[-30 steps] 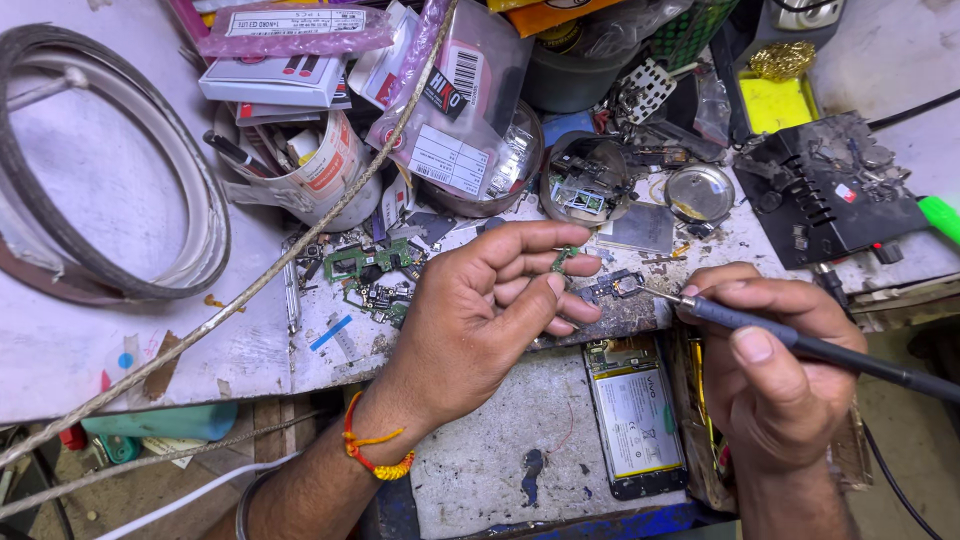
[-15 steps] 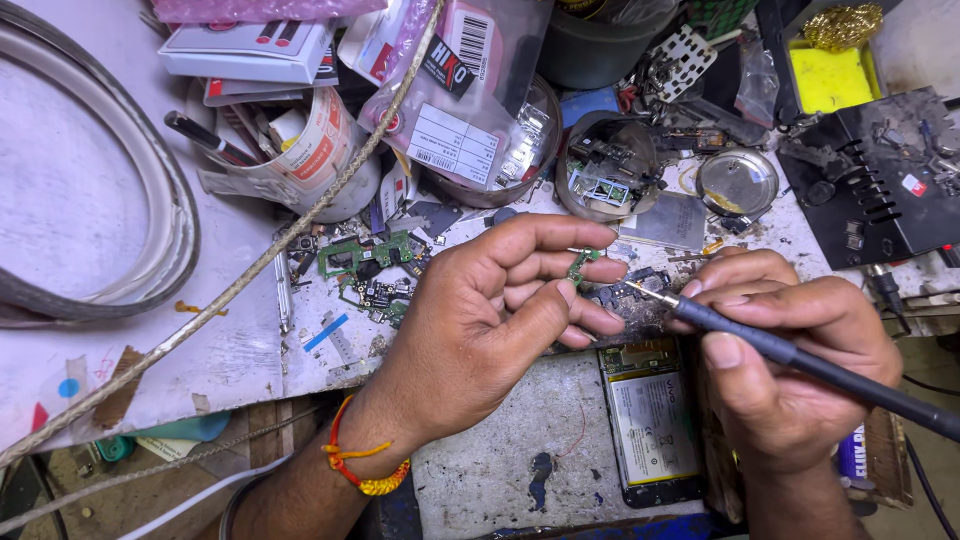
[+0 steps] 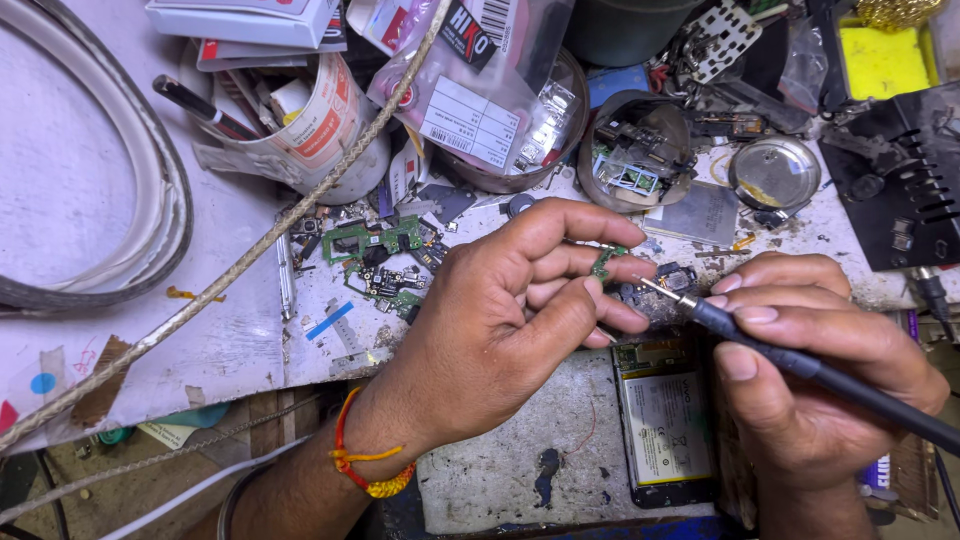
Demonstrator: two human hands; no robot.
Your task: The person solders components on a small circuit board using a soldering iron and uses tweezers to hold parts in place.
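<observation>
My left hand (image 3: 520, 300) pinches a small green circuit piece (image 3: 604, 262) between its fingertips, just above the top of an opened phone (image 3: 668, 420). My right hand (image 3: 810, 370) grips a dark soldering iron (image 3: 800, 362) like a pen. The metal tip of the iron (image 3: 652, 288) points left and sits close beside the green piece. A red and yellow thread band circles my left wrist. The opened phone lies on a grey metal slab (image 3: 520, 470), its battery showing.
Green circuit boards (image 3: 375, 255) lie left of my left hand. A paper cup of tools (image 3: 300, 130), a bowl of bagged parts (image 3: 500, 110), a round tin (image 3: 775, 172), a black stand (image 3: 900, 190) and a yellow sponge (image 3: 880, 55) crowd the back. A coiled cable (image 3: 120, 260) lies left.
The view has shifted closer over the bench. My left hand has curled its fingers more tightly on the green piece, and the iron tip has come nearer to it.
</observation>
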